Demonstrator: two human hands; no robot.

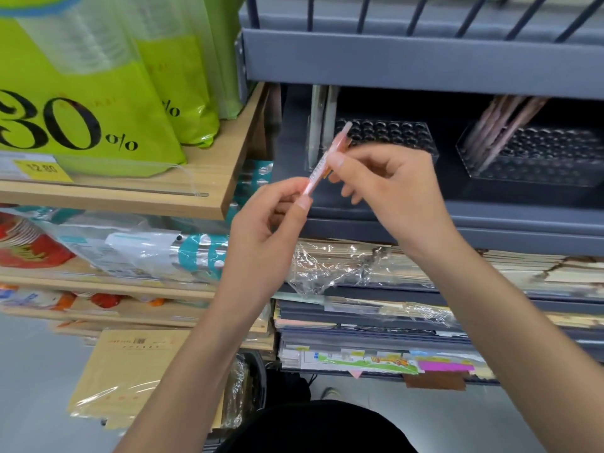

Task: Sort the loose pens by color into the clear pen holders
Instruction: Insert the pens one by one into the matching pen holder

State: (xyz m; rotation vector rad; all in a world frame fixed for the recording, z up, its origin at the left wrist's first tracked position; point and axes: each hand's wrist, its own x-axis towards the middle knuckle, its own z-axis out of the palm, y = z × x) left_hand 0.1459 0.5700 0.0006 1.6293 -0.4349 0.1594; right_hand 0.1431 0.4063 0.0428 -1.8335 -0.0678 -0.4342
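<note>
Raised left hand (268, 223) and right hand (392, 188) pinch one tilted pen (318, 170)

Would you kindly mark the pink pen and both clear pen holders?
Pink plastic pen (317, 171), head view, labelled barrel.
Left clear pen holder (389, 132), head view, holed top.
Right clear pen holder (562, 145), head view, holed top.

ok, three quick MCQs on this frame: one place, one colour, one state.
1. The stored pens stand in: A) the right clear holder B) a metal cup C) a drawer.
2. The bags on the wooden shelf are: A) red B) lime green C) black.
3. The loose pen is: A) lying on the shelf B) slotted in a holder C) pinched by both hands.
Key: A, they lean in the right holder; B, lime green with black print; C, left hand pinches its lower end, right hand its upper part.
</note>
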